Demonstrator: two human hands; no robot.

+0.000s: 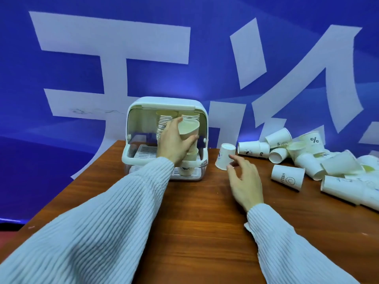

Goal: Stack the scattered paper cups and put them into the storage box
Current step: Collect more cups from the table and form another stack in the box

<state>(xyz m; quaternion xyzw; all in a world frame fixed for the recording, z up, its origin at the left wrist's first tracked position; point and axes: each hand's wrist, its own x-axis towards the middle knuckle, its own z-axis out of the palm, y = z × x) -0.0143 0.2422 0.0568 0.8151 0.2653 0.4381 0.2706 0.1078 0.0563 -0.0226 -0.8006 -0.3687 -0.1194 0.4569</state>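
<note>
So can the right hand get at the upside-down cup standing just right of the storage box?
Probably yes. The right hand is open beside the upside-down cup, fingertips almost on it, with nothing between them.

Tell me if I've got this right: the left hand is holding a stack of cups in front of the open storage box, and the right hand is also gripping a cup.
Not quite. In the head view the right hand grips nothing: its fingers are spread beside the upside-down cup on the table. The left hand does hold a stack of cups before the open storage box.
</note>
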